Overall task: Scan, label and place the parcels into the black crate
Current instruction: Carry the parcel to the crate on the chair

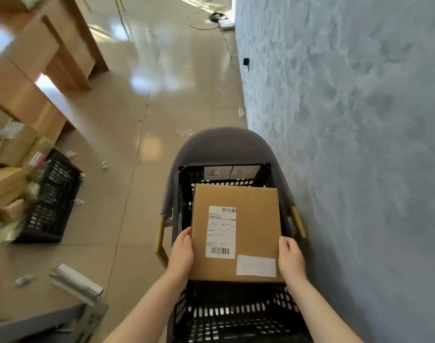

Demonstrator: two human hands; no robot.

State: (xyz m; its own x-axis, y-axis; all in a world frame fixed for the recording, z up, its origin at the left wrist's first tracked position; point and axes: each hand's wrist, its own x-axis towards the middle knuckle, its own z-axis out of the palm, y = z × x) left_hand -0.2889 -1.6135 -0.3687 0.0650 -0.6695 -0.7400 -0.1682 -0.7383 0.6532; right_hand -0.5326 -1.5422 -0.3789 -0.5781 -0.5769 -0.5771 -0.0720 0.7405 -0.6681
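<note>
A flat brown cardboard parcel [251,219] hovers over the open black crate [184,194], which sits on a grey chair [221,147]. A white shipping label [220,232] with barcodes and a smaller blank white sticker [256,266] lie on the parcel's top face. My left hand [183,253] grips the parcel's left edge near its lower corner. My right hand [291,258] grips the right edge opposite. A handwritten paper sign [231,172] is fixed to the crate's far wall. The crate's inside beneath the parcel is hidden.
A blue-grey wall [347,144] runs close along the right. A second black crate [50,201] stuffed with parcels stands on the floor at left, beside stacked cardboard boxes [6,179]. Paper scraps and a grey mailer [75,283] litter the tiled floor. Wooden furniture [50,53] stands at the far left.
</note>
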